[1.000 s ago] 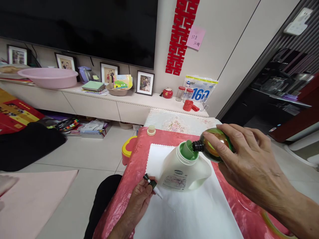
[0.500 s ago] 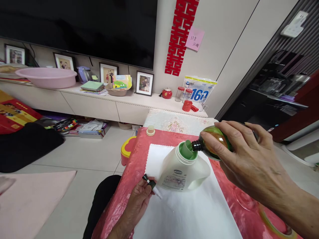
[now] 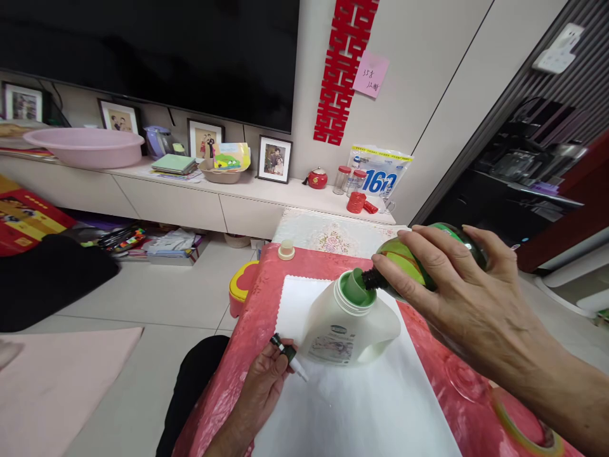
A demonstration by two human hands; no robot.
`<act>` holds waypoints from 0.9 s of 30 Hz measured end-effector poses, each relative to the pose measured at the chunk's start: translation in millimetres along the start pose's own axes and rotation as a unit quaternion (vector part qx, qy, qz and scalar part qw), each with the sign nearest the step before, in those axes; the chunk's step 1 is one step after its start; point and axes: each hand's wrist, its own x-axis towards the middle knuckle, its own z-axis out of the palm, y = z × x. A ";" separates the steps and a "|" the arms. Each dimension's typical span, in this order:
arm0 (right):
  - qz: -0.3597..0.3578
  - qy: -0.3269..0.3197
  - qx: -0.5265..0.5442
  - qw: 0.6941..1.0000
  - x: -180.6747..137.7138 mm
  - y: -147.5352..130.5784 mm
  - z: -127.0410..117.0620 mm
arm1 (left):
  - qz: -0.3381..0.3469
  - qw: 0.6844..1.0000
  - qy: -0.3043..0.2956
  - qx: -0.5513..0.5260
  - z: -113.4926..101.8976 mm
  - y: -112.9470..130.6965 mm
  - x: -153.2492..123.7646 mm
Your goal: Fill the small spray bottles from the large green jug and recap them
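Clasped by the right hand point(image 3: 469, 292), the bottle point(image 3: 404, 263) had tipped steeper at the mid-frame jug point(image 3: 333, 333), likely quickening flow; left hand point(image 3: 263, 377) pinched a nozzle point(image 3: 288, 354).

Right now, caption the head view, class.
Right hand holds tilted green bottle at spouted jug; left hand holds black cap.

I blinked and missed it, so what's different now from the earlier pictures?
The right hand has tipped the green bottle a bit more, its back end rising. Nothing was picked up or let go. The left hand still holds the black-and-white cap piece, and the white jug stays on the white mat.
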 end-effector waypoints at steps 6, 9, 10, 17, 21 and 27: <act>-0.020 0.018 -0.015 1.000 7.2 0.3 -4.7 | -0.005 1.000 0.003 -0.008 -1.5 -1.9 1.0; -0.043 0.016 -0.032 0.998 11.4 0.3 -8.4 | -0.002 1.000 0.001 -0.008 -0.6 -1.1 0.1; -0.052 0.016 -0.038 0.998 12.3 0.3 -9.4 | -0.001 1.000 -0.001 -0.006 -0.2 -0.8 -0.1; -0.062 0.026 -0.067 0.996 10.3 -2.7 -10.1 | -0.003 1.000 0.008 -0.008 2.7 0.6 -0.5; -0.066 0.029 -0.069 0.995 9.0 -5.7 -11.1 | -0.001 1.000 0.008 -0.006 2.5 0.6 -0.4; -0.089 0.047 -0.065 0.993 11.0 -4.6 -12.8 | -0.001 1.000 0.004 -0.001 -1.5 -2.3 0.0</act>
